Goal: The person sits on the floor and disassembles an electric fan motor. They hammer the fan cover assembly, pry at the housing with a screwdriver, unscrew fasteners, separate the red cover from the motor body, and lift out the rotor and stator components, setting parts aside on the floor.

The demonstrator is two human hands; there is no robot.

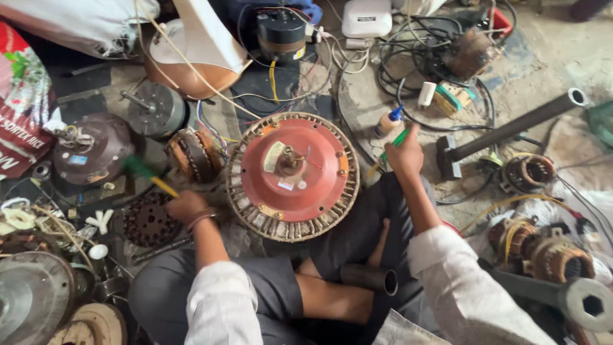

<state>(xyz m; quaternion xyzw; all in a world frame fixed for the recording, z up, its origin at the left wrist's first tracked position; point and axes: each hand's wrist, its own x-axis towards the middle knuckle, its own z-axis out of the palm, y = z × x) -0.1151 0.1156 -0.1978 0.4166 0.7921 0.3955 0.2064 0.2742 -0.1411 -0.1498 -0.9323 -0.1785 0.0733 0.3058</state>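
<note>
Left hand: the left hand (185, 206) is closed in a fist around a screwdriver (148, 176) with a green and yellow handle, the handle slanting up and away to the left — blurred, so its tip cannot be made out.
Right hand: the right hand (405, 155) is closed around a green-handled tool (397, 139), fingers curled, just right of the motor's rim; which tool it is I cannot tell.
Motor: a round red fan motor (292, 176) lies flat on the floor between the two hands, ringed by pale slotted metal, with a small hub and thin wires at its centre. Neither hand touches it.
Near left: a copper-wound stator (193, 155) sits just beside the motor's left edge; a dark perforated disc (148, 222) lies right under the left hand; a grey motor with shaft (156, 110) and a brown domed housing (92, 148) stand farther left.
Near right: a small glue bottle (388, 122) with a blue cap stands just above the right hand; a dark pipe (511, 130) runs diagonally to the upper right; more copper windings (529, 171) lie beyond it.
Posture: the person sits cross-legged — white sleeves, dark trousers.
</note>
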